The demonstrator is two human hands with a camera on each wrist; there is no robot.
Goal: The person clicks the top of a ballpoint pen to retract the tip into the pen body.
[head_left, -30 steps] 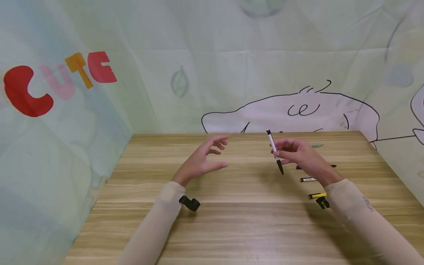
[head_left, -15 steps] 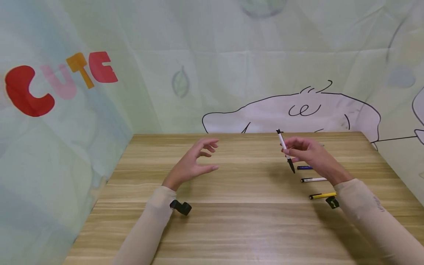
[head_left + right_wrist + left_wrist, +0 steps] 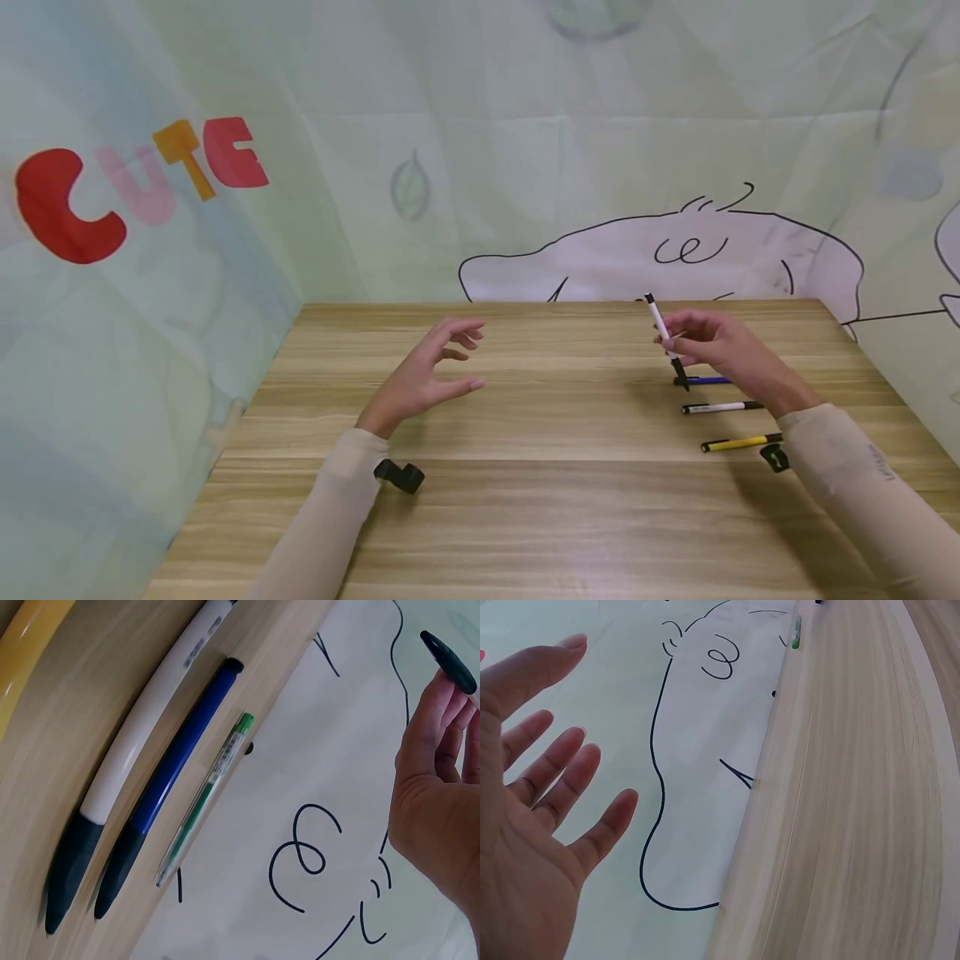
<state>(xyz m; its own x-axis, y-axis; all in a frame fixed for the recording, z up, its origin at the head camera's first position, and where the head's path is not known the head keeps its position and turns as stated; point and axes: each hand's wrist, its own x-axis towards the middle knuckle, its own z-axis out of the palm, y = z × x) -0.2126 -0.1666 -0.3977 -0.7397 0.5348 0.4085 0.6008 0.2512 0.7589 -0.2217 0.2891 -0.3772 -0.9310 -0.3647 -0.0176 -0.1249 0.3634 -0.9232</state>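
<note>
Right grip (image 3: 720, 344), frame right, is pinching a tilted white pen (image 3: 660, 322); left grip (image 3: 412, 375) is hovering spread, empty; blue pen (image 3: 708, 381) warrants avoiding.

On the right side of the table (image 3: 525, 517), a front pen (image 3: 738, 443), second pen (image 3: 720, 407), third pen (image 3: 705, 381) and rear pen (image 3: 203, 799) are lying in sequence toward the backdrop (image 3: 480, 167) behind. A fifth pen (image 3: 660, 320) is resting in the right hand (image 3: 723, 343), above the table. The left hand (image 3: 416, 377) is hovering well to its left.
</note>
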